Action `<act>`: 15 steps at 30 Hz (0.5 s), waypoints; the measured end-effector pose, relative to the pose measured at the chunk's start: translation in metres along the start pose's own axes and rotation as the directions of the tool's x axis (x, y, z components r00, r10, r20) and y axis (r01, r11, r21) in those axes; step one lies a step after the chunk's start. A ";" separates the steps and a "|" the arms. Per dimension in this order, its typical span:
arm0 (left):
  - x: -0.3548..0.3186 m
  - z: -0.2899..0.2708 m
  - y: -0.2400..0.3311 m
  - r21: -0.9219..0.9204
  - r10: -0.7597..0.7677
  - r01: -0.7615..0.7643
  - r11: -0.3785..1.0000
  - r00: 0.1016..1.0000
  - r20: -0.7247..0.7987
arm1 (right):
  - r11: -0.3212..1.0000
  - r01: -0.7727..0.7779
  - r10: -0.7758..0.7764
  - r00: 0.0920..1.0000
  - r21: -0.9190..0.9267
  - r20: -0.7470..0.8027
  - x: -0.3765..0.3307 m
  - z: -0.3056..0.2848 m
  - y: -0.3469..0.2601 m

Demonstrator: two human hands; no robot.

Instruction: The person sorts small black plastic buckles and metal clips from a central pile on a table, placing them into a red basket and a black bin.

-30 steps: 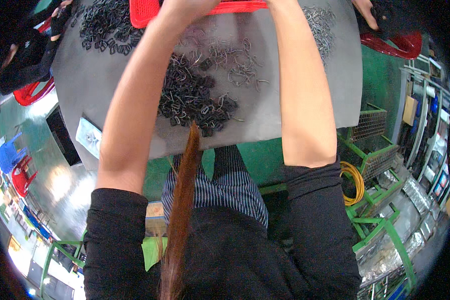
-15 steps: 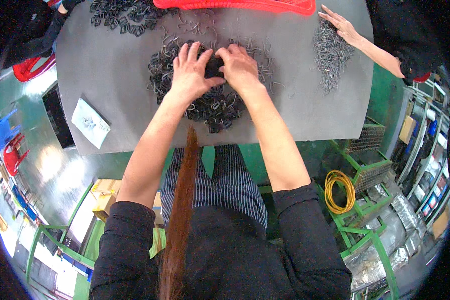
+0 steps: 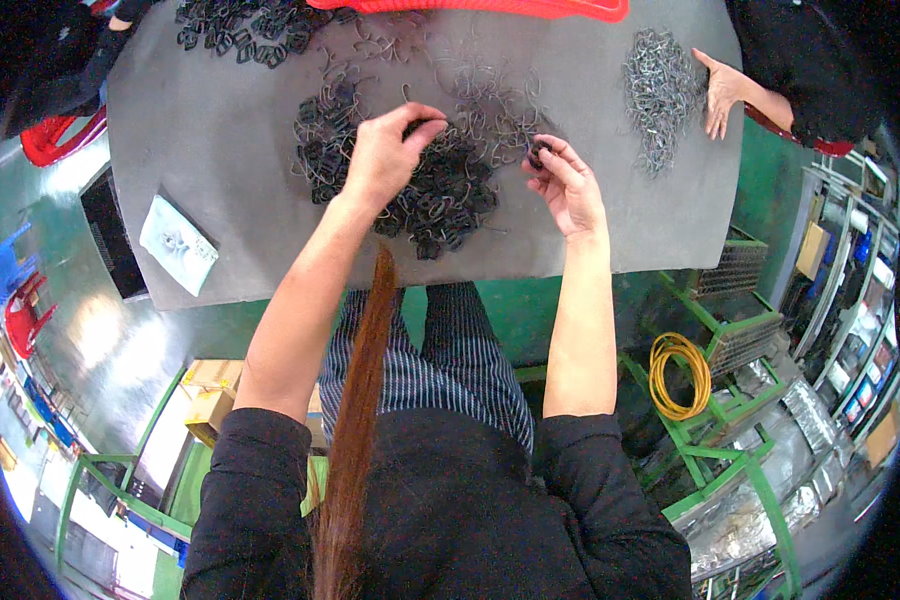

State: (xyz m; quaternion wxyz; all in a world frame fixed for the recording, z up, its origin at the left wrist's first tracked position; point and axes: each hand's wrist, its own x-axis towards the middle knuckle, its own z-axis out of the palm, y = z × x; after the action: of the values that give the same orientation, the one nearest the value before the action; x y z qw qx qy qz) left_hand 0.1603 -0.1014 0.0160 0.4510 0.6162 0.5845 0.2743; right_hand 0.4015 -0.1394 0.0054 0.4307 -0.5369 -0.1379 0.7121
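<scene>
On the grey table [image 3: 220,150], a heap of black clips [image 3: 420,190] lies mixed with wire hooks [image 3: 490,100]. Her left hand [image 3: 380,160] rests on top of the heap, fingers curled and pinched into it, though what they have hold of is hidden. Her right hand [image 3: 570,185], just right of the heap, is half closed, fingertips holding one small dark clip [image 3: 540,153]. Farther right lies a pile of silver hooks [image 3: 660,90], with another person's hand [image 3: 720,95] beside it.
</scene>
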 end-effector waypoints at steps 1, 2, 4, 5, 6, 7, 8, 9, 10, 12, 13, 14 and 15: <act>0.004 -0.002 -0.004 -0.176 -0.128 0.133 0.975 0.991 0.039 | 0.998 -0.005 0.001 0.999 0.061 0.052 -0.002 0.003 -0.001; 0.008 -0.004 -0.006 -0.341 -0.242 0.262 0.903 0.965 0.098 | 0.993 -0.009 -0.003 0.994 0.119 0.105 -0.003 0.005 -0.002; 0.008 -0.010 -0.008 -0.398 -0.239 0.283 0.873 0.958 0.157 | 0.937 -0.118 0.104 0.993 -0.328 -0.060 0.001 0.012 0.004; 0.008 -0.012 -0.011 -0.297 -0.203 0.228 0.927 0.972 0.115 | 0.831 -0.194 0.127 0.979 -0.522 -0.161 0.004 0.016 0.010; 0.007 -0.010 -0.010 -0.187 -0.159 0.171 0.967 0.984 0.080 | 0.529 -0.039 -0.152 0.978 -0.848 -0.140 0.004 0.023 0.023; 0.006 -0.007 -0.007 -0.079 -0.139 0.142 0.987 0.990 0.039 | 0.383 -0.140 -0.174 0.960 -0.913 -0.220 0.001 0.026 0.031; 0.004 -0.010 -0.004 -0.077 -0.109 0.107 0.991 0.994 -0.013 | 0.222 -0.236 -0.198 0.939 -0.946 -0.281 -0.003 0.043 0.033; 0.004 -0.011 0.002 -0.080 -0.068 0.063 0.995 0.996 -0.053 | 0.189 -0.242 -0.272 0.919 -0.952 -0.287 -0.003 0.050 0.039; 0.005 -0.011 0.007 -0.081 -0.027 0.019 0.997 0.995 -0.094 | 0.157 -0.249 -0.344 0.893 -0.956 -0.289 -0.002 0.054 0.045; 0.010 -0.018 0.009 -0.131 -0.049 0.039 0.991 0.996 -0.075 | 0.250 -0.228 -0.331 0.893 -0.941 -0.304 0.001 0.057 0.050; 0.013 -0.022 0.010 -0.117 -0.062 0.057 0.992 0.997 -0.043 | 0.335 -0.222 -0.280 0.904 -0.916 -0.322 0.005 0.055 0.050; 0.016 -0.026 0.008 -0.101 -0.075 0.073 0.992 0.997 -0.011 | 0.418 -0.218 -0.227 0.915 -0.882 -0.334 0.010 0.052 0.049; 0.018 -0.030 0.003 -0.086 -0.102 0.106 0.991 0.994 0.048 | 0.589 -0.143 -0.202 0.927 -0.796 -0.316 0.019 0.043 0.056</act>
State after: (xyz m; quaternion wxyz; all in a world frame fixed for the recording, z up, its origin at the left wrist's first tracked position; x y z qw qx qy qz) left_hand 0.1386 -0.0763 0.0283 0.5040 0.5702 0.5932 0.2624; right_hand 0.3370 -0.1469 -0.0269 0.1701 -0.7958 -0.3700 0.4481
